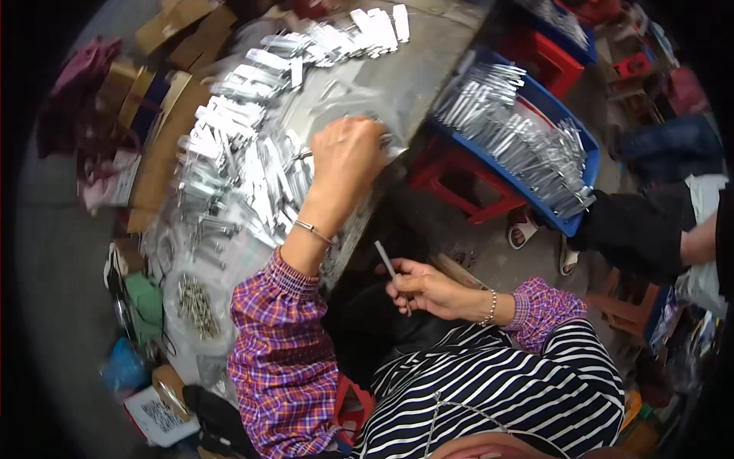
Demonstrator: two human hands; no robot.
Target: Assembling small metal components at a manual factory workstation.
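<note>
My left hand [348, 157] is curled closed over the table, beside a pile of flat, shiny metal pieces [264, 172]. What its fingers hold, if anything, is hidden behind the back of the hand. Clear plastic sheeting [348, 103] lies just beyond the knuckles. Lower and to the right, above my lap, my right hand [432, 289] grips a slim grey metal strip [384, 258] between thumb and fingers. The strip tilts upward to the left.
A blue crate [562, 222] of long metal pieces rests on a red stool [459, 180] to the right. Small screw-like parts [197, 306] lie in clear plastic at the table's near left. Cardboard boxes [160, 99] stand beyond the left edge. Another person's dark-trousered leg [638, 233] is at right.
</note>
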